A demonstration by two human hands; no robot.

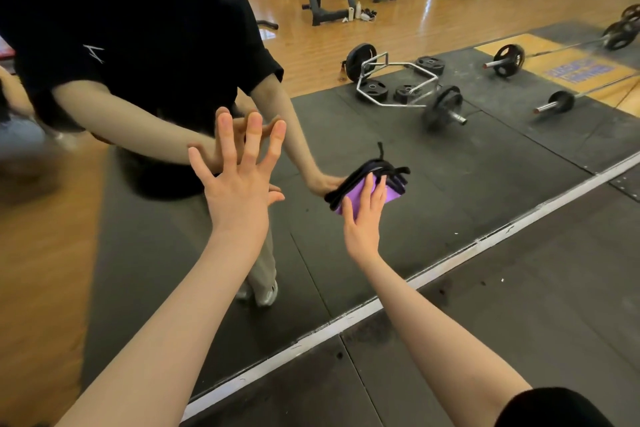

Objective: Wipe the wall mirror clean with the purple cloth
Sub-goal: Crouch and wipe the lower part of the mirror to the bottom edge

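One wall mirror point(398, 135) fills the view, reflecting one hex bar point(398, 83) at 1 o'clock. Two hands work: left hand point(239, 180), fingers splayed wide, lies flat on the glass; right hand point(363, 218) at 3 o'clock presses one purple cloth point(360, 192) flat-fingered against it.

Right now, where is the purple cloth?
In the head view, the purple cloth is right of centre, pressed flat against the wall mirror under the right hand, just above the mirror's white bottom edge.
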